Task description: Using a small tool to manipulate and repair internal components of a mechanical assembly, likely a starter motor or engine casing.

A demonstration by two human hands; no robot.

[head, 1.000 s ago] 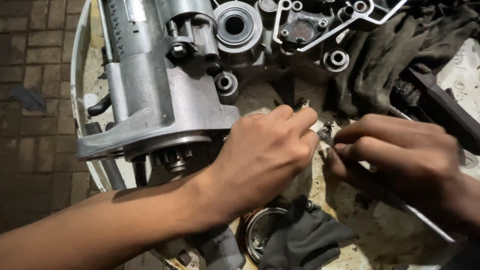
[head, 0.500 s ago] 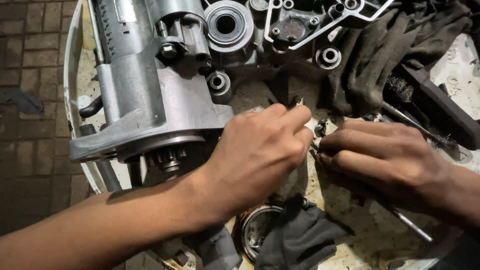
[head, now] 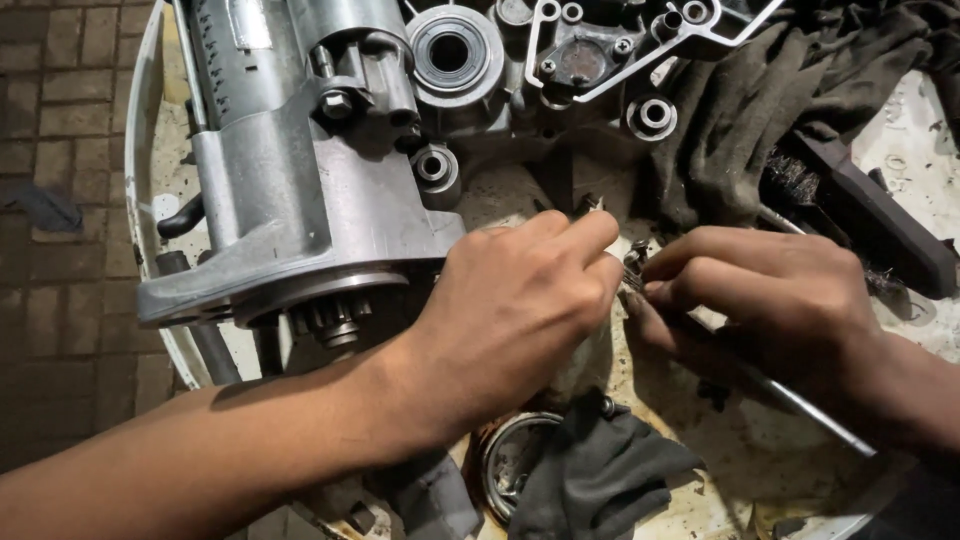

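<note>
My left hand (head: 520, 310) is curled over the middle of a dirty white table (head: 740, 455), its fingertips pinching a small metal part (head: 590, 205) just below the engine casing. My right hand (head: 770, 295) faces it from the right, fingers pinched on a small dark metal piece (head: 634, 262) and resting over a long thin metal rod (head: 810, 405). The two hands nearly touch. A large silver engine casing (head: 300, 190) lies at the upper left, with a small toothed gear (head: 335, 322) showing under its flange.
A dark grey rag (head: 740, 110) lies at the upper right beside a black wire brush (head: 860, 215). Another dark rag (head: 600, 470) and a round metal ring (head: 510, 460) sit near the front edge. Brick paving (head: 60, 250) lies to the left.
Both hands have stayed close together, with small finger movements on the little metal parts. The view has shifted slightly; the engine casing has not moved.
</note>
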